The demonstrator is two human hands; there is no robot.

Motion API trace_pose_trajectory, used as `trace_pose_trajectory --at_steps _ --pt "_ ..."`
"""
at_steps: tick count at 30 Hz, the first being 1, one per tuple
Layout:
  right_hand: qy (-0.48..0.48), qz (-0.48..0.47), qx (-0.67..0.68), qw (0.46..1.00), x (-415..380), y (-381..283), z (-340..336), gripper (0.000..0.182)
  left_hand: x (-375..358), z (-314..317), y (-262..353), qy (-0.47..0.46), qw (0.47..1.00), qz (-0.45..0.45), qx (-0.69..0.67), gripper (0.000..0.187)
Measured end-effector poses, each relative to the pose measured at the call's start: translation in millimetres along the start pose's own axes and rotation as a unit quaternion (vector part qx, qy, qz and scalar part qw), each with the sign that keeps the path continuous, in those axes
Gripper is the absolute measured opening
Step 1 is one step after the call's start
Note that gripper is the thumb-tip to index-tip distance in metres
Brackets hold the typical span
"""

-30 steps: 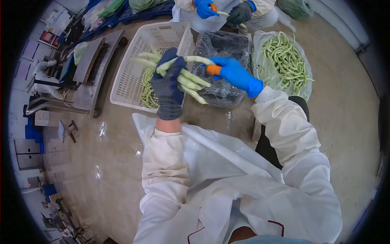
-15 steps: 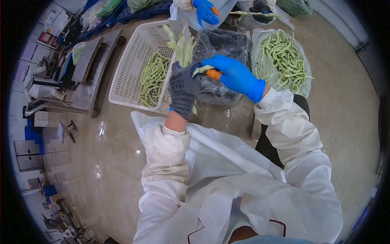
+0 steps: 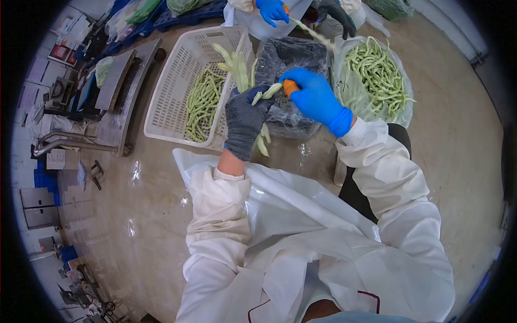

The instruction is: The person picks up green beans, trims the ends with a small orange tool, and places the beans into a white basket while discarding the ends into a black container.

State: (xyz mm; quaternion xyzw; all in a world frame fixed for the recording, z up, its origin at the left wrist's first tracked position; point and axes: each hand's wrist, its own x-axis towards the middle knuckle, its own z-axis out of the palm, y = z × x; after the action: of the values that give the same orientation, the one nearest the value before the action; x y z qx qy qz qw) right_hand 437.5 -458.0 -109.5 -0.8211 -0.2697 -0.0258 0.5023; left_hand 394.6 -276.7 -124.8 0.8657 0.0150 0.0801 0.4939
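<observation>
My left hand (image 3: 246, 116), in a grey knit glove, is closed round several pale green beans (image 3: 239, 71) that stick out above and below the fist. My right hand (image 3: 315, 97), in a blue glove with an orange cover on a fingertip, is closed beside the tip of a bean (image 3: 272, 90) at the left hand; what its fingers hold is hidden. Under and behind the hands is a black crate lined with clear plastic (image 3: 293, 116). On the left stands a white perforated basket (image 3: 161, 102) holding green beans (image 3: 204, 99).
At the right is a clear bag (image 3: 347, 89) of beans (image 3: 374, 78). Beyond the crate, a co-worker's blue-gloved hand (image 3: 272, 11) and dark-gloved hand (image 3: 336, 16) are near a long bean. A metal cart (image 3: 129, 91) stands at the left.
My left hand has turned, and its beans have tilted left, with more showing below. My right hand has shifted slightly right. The co-worker's dark-gloved hand has changed pose, and the long bean now slants.
</observation>
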Motion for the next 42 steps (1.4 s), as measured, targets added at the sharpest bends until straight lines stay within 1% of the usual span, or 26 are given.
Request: trace_pose_trajectory --at_steps 2,3,4,5,7,8,9,10,11,13,14,15,16,17,19,20,23,24,25,27,29,32,35,36,39,42 --pt "-0.017 0.103 0.165 0.981 5 1 -1 0.02 0 0 3 -0.021 0.986 -0.072 -0.151 0.022" --pt "-0.028 0.08 0.106 0.991 6 9 1 0.018 0 -3 6 -0.031 0.968 -0.107 -0.225 0.022" --pt "-0.037 0.057 0.046 0.997 5 25 4 0.017 -2 -9 11 -0.03 0.937 -0.062 -0.341 0.026" --pt "-0.046 0.033 -0.014 0.998 4 42 5 0.016 4 -18 -2 -0.012 0.936 -0.048 -0.348 0.028" --pt "-0.023 0.025 -0.185 0.982 4 81 1 0.015 7 -50 6 0.059 0.934 -0.051 -0.347 0.028" --pt "-0.012 0.02 -0.268 0.963 3 97 -4 0.016 7 -66 10 0.115 0.931 -0.03 -0.344 0.028" --pt "-0.035 0.059 -0.32 0.945 1 109 -14 0.016 7 -82 10 0.171 0.925 -0.007 -0.339 0.028" --pt "-0.057 0.095 -0.37 0.922 0 120 -22 0.016 9 -101 0 0.197 0.923 0.007 -0.33 0.028" --pt "-0.045 0.089 -0.363 0.926 1 132 -28 0.016 12 -118 -13 0.222 0.921 0.022 -0.319 0.028" --pt "-0.017 0.079 -0.345 0.935 6 148 -27 0.015 26 -144 -38 0.306 0.934 0.048 -0.176 0.035" --pt "0.013 0.053 -0.276 0.96 9 132 -25 0.02 38 -156 -58 0.343 0.934 0.048 -0.088 0.037" --pt "0.037 0.056 -0.262 0.963 8 122 -20 0.022 47 -165 -81 0.379 0.924 0.044 -0.001 0.039" --pt "0.062 0.056 -0.249 0.965 10 115 -16 0.025 56 -172 -104 0.403 0.915 0.014 0.016 0.043" --pt "0.089 0.056 -0.235 0.966 13 110 -14 0.029 55 -172 -102 0.396 0.918 0.022 0.021 0.043" --pt "0.095 -0.011 -0.242 0.966 14 115 -9 0.034 56 -156 -88 0.374 0.926 0.041 0.034 0.041" --pt "0.099 -0.041 -0.246 0.963 13 117 -7 0.038 51 -142 -68 0.337 0.939 0.065 -0.027 0.038" --pt "0.022 0.03 -0.188 0.982 20 77 -6 0.038 42 -104 -32 0.217 0.96 0.026 -0.175 0.036" --pt "0.009 0.028 -0.14 0.99 21 64 -6 0.038 36 -92 -19 0.163 0.96 0.017 -0.227 0.036" --pt "-0.003 0.027 -0.093 0.995 22 50 -7 0.038 31 -82 -7 0.107 0.954 0.007 -0.278 0.036" --pt "0.005 0.03 0.012 0.999 23 28 -5 0.039 23 -64 9 -0.002 0.929 -0.017 -0.369 0.049" --pt "0.047 0.036 0.124 0.991 24 12 -3 0.041 15 -50 22 -0.093 0.93 -0.021 -0.354 0.054" --pt "0.091 -0.052 0.159 0.982 28 6 -4 0.043 10 -37 25 -0.213 0.893 -0.022 -0.395 0.056" --pt "0.025 -0.139 0.041 0.989 23 3 -18 0.042 6 -36 31 -0.28 0.915 -0.03 -0.288 0.058" --pt "-0.016 -0.147 -0.03 0.989 22 6 -22 0.034 6 -36 30 -0.285 0.927 -0.018 -0.244 0.058" --pt "-0.044 -0.183 -0.125 0.974 15 7 -28 0.028 9 -38 25 -0.292 0.928 -0.023 -0.229 0.06" --pt "-0.056 -0.195 -0.203 0.958 14 15 -27 0.026 4 -28 34 -0.195 0.93 0.006 -0.31 0.058"
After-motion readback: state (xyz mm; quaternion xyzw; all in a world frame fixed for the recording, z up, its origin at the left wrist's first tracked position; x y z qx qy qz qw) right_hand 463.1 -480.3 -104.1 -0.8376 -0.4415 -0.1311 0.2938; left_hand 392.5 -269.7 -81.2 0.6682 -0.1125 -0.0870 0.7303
